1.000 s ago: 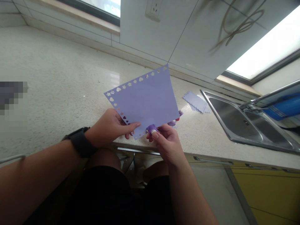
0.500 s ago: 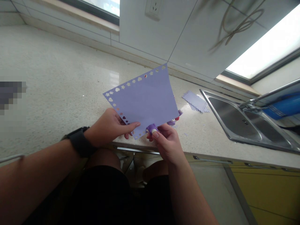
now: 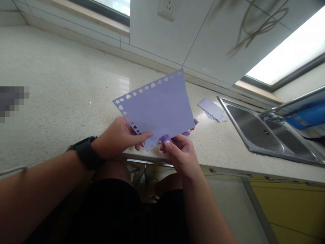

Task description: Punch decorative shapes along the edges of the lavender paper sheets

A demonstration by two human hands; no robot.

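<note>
A sheet of lilac paper [image 3: 159, 108] is held up at a slant above the counter. Flower, heart and star shaped holes run along its far, left and near edges. My left hand [image 3: 127, 135] pinches its near left corner, thumb on top. In my right hand [image 3: 182, 152] is a small purple and white craft punch [image 3: 166, 139], set on the paper's near edge. Whether the punch is pressed down I cannot tell. Partly hidden behind the paper's right corner are more purple punches [image 3: 187, 132] and something red.
Punched lilac sheets [image 3: 213, 109] lie on the speckled counter [image 3: 63, 78] beside a steel double sink [image 3: 254, 128]. Small paper bits are scattered right of my right hand. A wall socket [image 3: 166, 9] and a looped cable [image 3: 259, 30] are on the tiled wall.
The paper's far and right edges have shifted slightly to the right. Both hands keep nearly the same place and grip, with the punch still at the near edge.
</note>
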